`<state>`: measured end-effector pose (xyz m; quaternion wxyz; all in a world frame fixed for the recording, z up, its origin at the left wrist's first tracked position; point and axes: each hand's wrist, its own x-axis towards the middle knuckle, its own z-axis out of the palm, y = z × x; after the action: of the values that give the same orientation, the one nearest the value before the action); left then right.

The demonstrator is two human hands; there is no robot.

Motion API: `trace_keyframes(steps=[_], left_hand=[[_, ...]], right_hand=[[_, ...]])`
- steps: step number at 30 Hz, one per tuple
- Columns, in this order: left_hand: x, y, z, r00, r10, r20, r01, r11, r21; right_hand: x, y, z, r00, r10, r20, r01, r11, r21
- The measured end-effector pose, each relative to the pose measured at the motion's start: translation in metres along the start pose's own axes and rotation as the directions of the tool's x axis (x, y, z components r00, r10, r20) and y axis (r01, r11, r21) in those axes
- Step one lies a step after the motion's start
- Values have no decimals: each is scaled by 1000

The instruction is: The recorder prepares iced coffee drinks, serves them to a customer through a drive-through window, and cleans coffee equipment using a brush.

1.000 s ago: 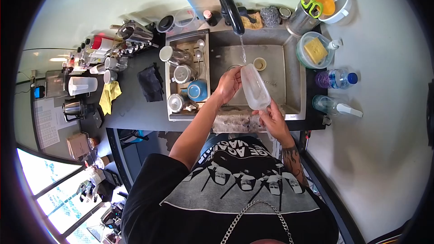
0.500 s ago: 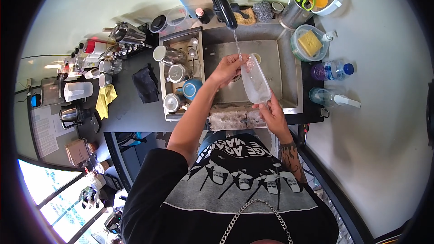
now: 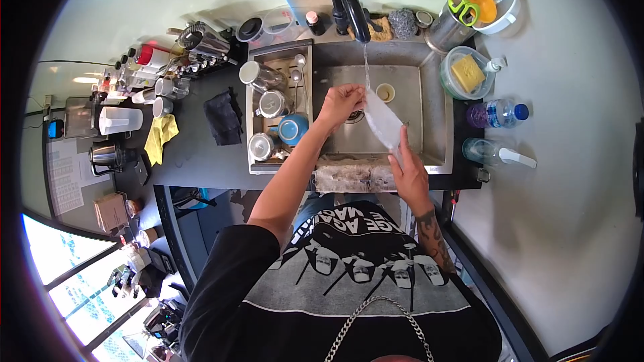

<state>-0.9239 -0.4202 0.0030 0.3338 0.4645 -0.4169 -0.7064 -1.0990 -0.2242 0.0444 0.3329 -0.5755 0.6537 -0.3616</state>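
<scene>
Holding the scoop (image 3: 383,123), the right hand (image 3: 411,179) apparently turned it.

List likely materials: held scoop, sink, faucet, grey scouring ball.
Scoop: probably plastic, frosted; whitish, translucent.
Sink: likely stainless steel, dull; grey with soft sheen.
Faucet: glossy black, bright highlights; coated metal or plastic, can't tell.
Scouring ball: probably metal wire; tangled, curly grey texture.

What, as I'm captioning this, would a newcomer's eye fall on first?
Likely first, the translucent scoop over the sink, held by the right hand, with the left hand at its far end, where water falls from the black faucet. Next, the lime-green handles at upper right and the blue cup in the left-side rack.
</scene>
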Motion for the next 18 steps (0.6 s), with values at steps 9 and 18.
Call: trace_keyframes(steps=[9,18], left_hand=[[7,42,-11,976,-197,90,187,976,112],[10,49,-9,975,-208,77,202,976,78]], right_hand=[[-6,6,-7,989,-144,-20,96,753,-651],[7,1,-18,981,-195,-20,129,719,-683]])
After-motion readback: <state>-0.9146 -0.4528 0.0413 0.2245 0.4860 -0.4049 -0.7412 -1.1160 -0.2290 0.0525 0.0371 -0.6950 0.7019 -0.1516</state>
